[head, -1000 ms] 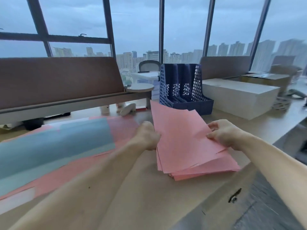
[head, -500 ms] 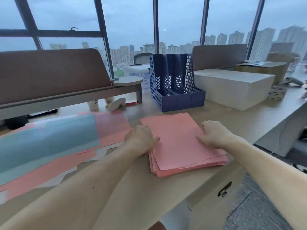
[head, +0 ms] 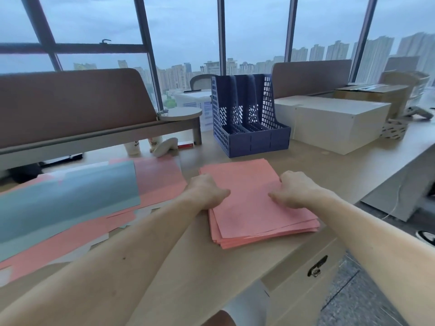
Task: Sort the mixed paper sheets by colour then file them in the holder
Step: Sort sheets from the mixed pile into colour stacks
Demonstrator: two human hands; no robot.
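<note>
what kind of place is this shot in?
Most likely a high-rise office: a long desk with divider panels, a blue file holder and a white box on it, an office chair beyond, and tall windows over city towers.

Dim, bluish overcast daylight comes through the windows [head: 183,31] ahead, lighting the desk [head: 188,267] softly, with only faint shadows. The blue sheet [head: 70,196] carries a pale sheen. Wide-angle distortion bends the edges, and the far right looks smeared, perhaps motion blur.
</note>
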